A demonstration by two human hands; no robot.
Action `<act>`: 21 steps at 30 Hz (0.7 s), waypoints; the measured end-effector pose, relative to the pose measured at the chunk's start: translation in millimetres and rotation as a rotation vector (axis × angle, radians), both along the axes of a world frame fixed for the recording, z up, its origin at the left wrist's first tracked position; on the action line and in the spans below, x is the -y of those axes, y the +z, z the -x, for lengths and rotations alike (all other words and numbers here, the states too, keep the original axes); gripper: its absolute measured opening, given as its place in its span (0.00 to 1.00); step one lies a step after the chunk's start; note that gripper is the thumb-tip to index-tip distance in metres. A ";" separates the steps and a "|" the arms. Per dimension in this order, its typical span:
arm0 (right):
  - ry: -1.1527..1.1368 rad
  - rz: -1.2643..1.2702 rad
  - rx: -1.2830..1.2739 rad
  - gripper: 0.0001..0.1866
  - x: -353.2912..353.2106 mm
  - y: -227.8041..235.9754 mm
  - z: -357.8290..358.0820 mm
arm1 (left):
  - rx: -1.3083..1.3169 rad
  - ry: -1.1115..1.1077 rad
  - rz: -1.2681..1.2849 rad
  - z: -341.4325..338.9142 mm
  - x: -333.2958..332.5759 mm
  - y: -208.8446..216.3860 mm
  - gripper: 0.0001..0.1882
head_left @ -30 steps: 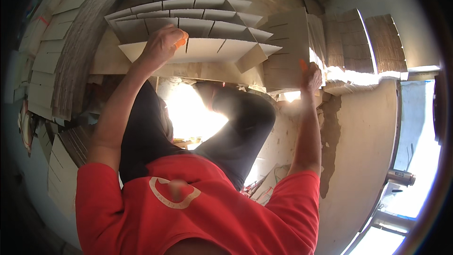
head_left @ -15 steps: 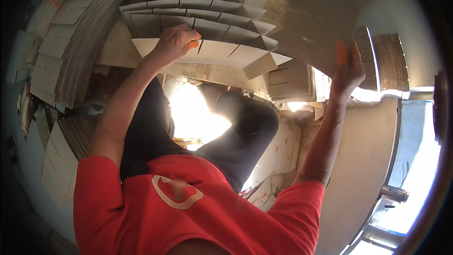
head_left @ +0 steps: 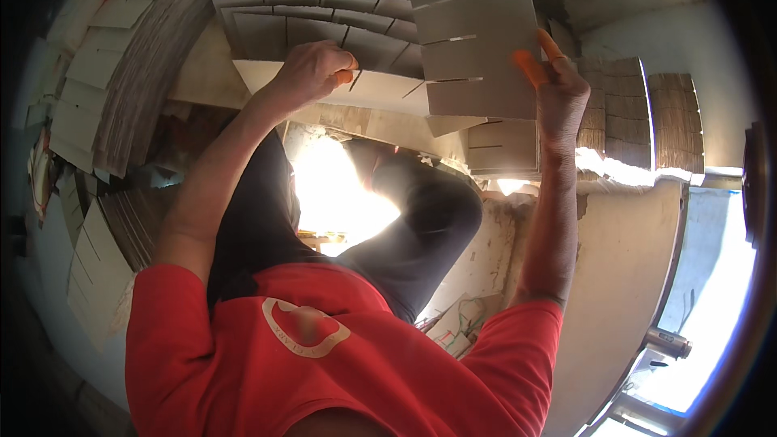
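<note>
Forward, the right hand (head_left: 560, 87) pinches slotted cardboard (head_left: 498, 28).

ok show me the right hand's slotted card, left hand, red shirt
Slotted card (head_left: 479, 57): head view, flat face
Left hand (head_left: 314, 69): head view, back of hand
Red shirt (head_left: 356, 366): head view, front

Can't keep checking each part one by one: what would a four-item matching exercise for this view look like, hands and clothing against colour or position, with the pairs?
1. Left hand
2. Shirt
3. Right hand
4. Trousers

A. Holding a slotted panel by its right edge
B. Black
C. At the top edge of a pale strip
D. Red

Pairs: 1-C; 2-D; 3-A; 4-B
</note>
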State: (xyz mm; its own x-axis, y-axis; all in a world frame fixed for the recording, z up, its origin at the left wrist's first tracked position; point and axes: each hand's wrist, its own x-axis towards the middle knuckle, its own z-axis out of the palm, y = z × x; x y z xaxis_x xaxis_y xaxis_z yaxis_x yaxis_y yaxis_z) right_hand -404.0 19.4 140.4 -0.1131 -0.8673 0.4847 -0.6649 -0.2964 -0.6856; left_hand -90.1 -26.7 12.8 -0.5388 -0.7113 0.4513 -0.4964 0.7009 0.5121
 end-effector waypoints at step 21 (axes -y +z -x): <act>-0.019 -0.150 -0.136 0.19 5.2 -6.9 -17.0 | 0.144 0.136 0.086 0.6 31.0 11.7 0.04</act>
